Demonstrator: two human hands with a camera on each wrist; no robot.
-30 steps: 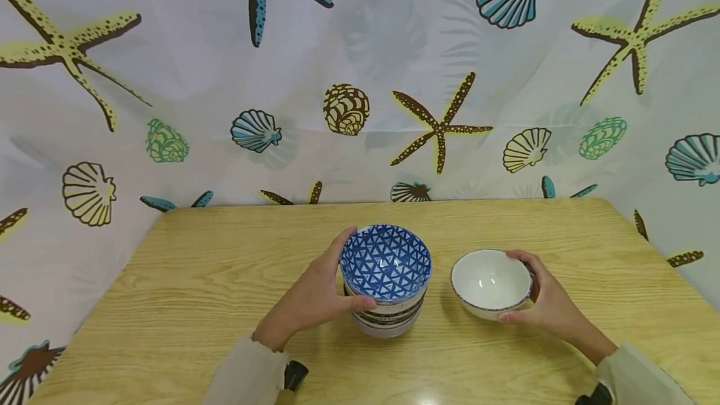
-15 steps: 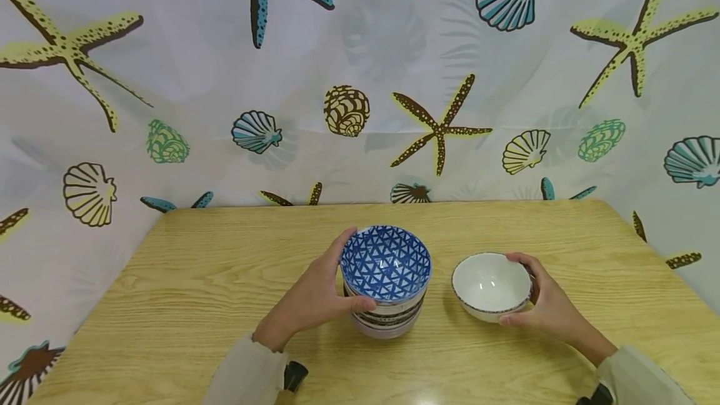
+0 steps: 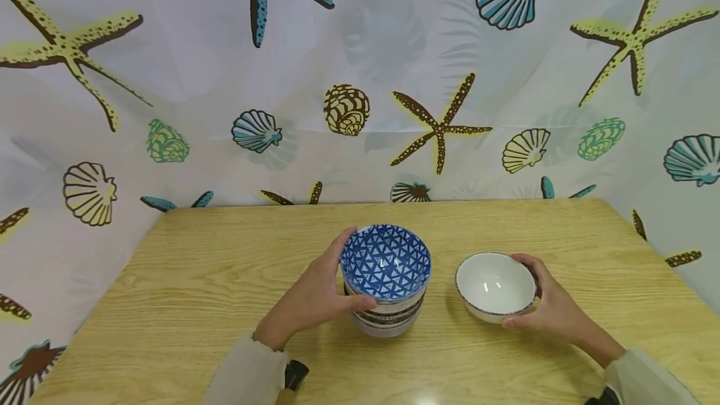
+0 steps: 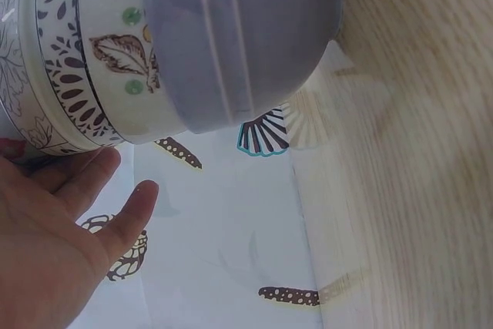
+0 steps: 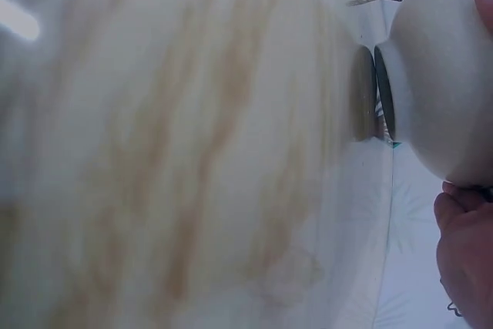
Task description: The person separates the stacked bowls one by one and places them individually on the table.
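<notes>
A stack of nested bowls stands on the wooden table, topped by a blue bowl [image 3: 385, 262] with white triangles inside. My left hand [image 3: 317, 292] holds the top of the stack, thumb at the near side and fingers round the far left. In the left wrist view, a lavender bowl [image 4: 246, 44] forms the bottom, under a cream bowl [image 4: 115, 52] with a leaf print; two fingers there extend away from the wall. To the right, my right hand [image 3: 548, 305] grips a white bowl [image 3: 495, 286] with a dark-speckled rim. Its foot [image 5: 385, 90] shows a thin gap above its reflection.
The light wood table [image 3: 214, 280] reaches back to a white cloth [image 3: 315, 67] printed with starfish and shells. Bare wood separates the stack from the white bowl. A dark strap piece [image 3: 295, 375] shows at the left sleeve.
My right hand has shifted slightly to the right with the white bowl, widening the space to the stack. The left hand and the stack stay in place.
</notes>
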